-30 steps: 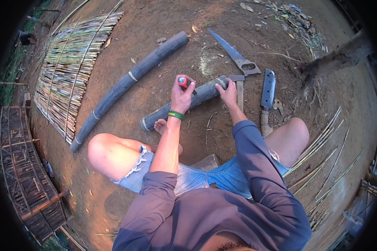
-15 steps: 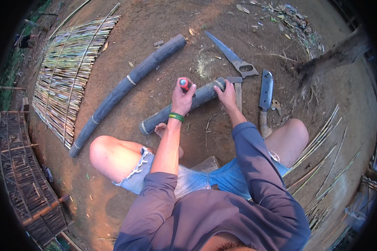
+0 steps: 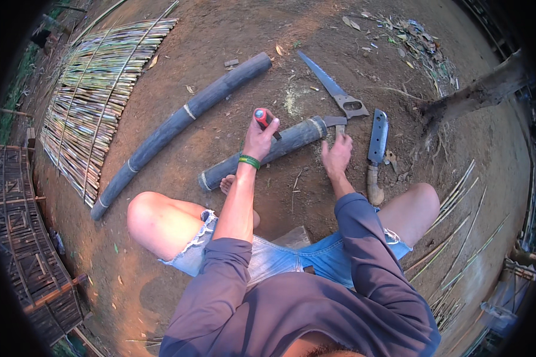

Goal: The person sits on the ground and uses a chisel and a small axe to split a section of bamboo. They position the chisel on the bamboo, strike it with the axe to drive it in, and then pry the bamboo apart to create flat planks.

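Observation:
A thick dark bamboo length (image 3: 286, 144) lies slantwise on the soil in front of me, its near left end beside my bare foot (image 3: 227, 184). Over its middle, my left hand (image 3: 258, 141) is closed round the red and black handle of a tool (image 3: 261, 114) held upright; the handle hides most of the tool's lower part. Past the bamboo's far right end rests a hammer (image 3: 335, 121) with a wooden handle. My right hand (image 3: 337, 156) has its fingers over that handle and covers most of it, with the thumb standing out to the left.
A longer dark bamboo pole (image 3: 187, 113) curves across the left. Beyond the hammer lie a handsaw (image 3: 333, 86) and a broad-bladed cleaver (image 3: 377, 140). A mat of tied canes (image 3: 95, 95) spreads at far left. Thin split strips (image 3: 458, 220) lie right of my knee.
My right hand has left the bamboo's far end and come right and nearer onto the hammer's handle. My left hand still holds the red-handled tool over the bamboo. The view has shifted slightly.

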`<control>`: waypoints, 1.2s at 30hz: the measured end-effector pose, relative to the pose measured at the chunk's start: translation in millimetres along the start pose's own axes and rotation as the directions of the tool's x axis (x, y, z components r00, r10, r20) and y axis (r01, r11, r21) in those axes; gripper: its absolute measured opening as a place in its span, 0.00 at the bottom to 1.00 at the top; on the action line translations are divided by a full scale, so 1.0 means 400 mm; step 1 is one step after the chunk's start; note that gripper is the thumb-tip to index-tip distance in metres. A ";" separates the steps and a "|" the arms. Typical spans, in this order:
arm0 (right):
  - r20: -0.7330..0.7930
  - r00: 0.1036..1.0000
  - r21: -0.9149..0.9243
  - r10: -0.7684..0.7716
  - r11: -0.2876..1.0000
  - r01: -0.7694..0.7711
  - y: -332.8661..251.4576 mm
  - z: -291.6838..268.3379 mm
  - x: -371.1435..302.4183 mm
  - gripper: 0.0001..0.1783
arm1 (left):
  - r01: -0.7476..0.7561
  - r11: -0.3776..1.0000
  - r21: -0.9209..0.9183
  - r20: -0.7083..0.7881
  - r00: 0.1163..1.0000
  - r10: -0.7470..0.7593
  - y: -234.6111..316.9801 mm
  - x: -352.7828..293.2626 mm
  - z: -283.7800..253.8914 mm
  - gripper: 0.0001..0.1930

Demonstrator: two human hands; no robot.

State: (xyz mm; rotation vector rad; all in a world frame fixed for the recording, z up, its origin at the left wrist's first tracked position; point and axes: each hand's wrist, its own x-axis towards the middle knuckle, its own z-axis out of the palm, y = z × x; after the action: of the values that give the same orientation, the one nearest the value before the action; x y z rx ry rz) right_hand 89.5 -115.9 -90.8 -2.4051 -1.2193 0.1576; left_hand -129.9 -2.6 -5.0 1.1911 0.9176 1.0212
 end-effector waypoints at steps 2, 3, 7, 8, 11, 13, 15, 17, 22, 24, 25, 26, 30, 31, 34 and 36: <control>0.012 0.964 0.051 -0.264 0.963 0.263 -0.032 0.012 0.023 0.40 | -0.004 1.000 0.004 0.015 1.000 0.004 0.002 -0.002 0.009 0.09; 0.088 0.937 0.059 -0.339 0.940 0.335 -0.077 0.014 0.024 0.41 | -0.007 1.000 0.015 0.012 1.000 0.007 0.001 -0.004 0.000 0.09; 0.145 0.920 0.048 -0.364 0.932 0.360 -0.111 0.058 0.015 0.42 | -0.023 0.999 0.030 -0.012 1.000 0.024 -0.007 0.008 0.006 0.08; 0.153 0.921 0.048 -0.358 0.934 0.355 -0.098 0.063 0.012 0.42 | -0.018 0.998 0.053 -0.015 1.000 0.019 -0.008 0.010 0.012 0.08; 0.167 0.917 0.064 -0.363 0.932 0.357 -0.105 0.056 0.015 0.41 | -0.019 0.996 0.089 -0.031 0.999 0.022 -0.008 0.025 0.008 0.08; 0.163 0.919 0.074 -0.358 0.934 0.351 -0.108 0.056 0.014 0.41 | -0.019 0.996 0.083 -0.019 1.000 0.020 -0.009 0.040 -0.002 0.09; 0.164 0.921 0.089 -0.354 0.935 0.344 -0.110 0.055 0.009 0.41 | -0.015 0.998 0.059 0.006 1.000 0.014 -0.006 0.056 -0.014 0.10; 0.164 0.921 0.100 -0.353 0.935 0.341 -0.113 0.055 0.011 0.41 | -0.001 0.995 0.101 0.013 1.000 0.000 -0.002 0.067 -0.020 0.10; 0.162 0.924 0.108 -0.347 0.937 0.333 -0.107 0.055 0.013 0.41 | -0.016 0.994 0.107 -0.006 1.000 0.017 -0.002 0.070 0.003 0.09; 0.151 0.923 0.104 -0.354 0.934 0.341 -0.107 0.057 0.012 0.41 | -0.038 0.991 0.131 -0.008 0.999 0.039 -0.006 0.071 0.007 0.10; 0.145 0.923 0.101 -0.357 0.933 0.345 -0.106 0.058 0.013 0.40 | -0.032 0.991 0.129 -0.011 0.999 0.034 -0.008 0.072 0.008 0.10; 0.149 0.924 0.104 -0.353 0.934 0.341 -0.105 0.058 0.016 0.40 | -0.027 0.992 0.126 -0.014 0.999 0.029 -0.010 0.073 0.009 0.10; 0.168 0.924 0.115 -0.343 0.938 0.327 -0.109 0.052 0.013 0.40 | -0.023 0.992 0.120 -0.004 1.000 0.024 -0.009 0.070 0.005 0.10; 0.170 0.925 0.113 -0.340 0.939 0.324 -0.108 0.051 0.014 0.40 | -0.022 0.993 0.114 0.000 1.000 0.022 -0.007 0.070 0.007 0.10; 0.176 0.926 0.106 -0.334 0.942 0.319 -0.110 0.050 0.014 0.40 | -0.026 0.993 0.116 0.001 1.000 0.026 -0.011 0.069 0.004 0.10; 0.166 0.925 0.110 -0.341 0.939 0.327 -0.111 0.051 0.013 0.40 | -0.040 0.988 0.146 -0.005 0.999 0.041 -0.012 0.071 -0.001 0.11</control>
State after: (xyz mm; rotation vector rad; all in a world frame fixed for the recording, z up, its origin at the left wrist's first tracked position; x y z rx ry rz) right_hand 53.7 -82.2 -89.5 -2.1109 -1.6542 0.3215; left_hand -121.5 24.4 -10.7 1.3333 0.9914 1.0054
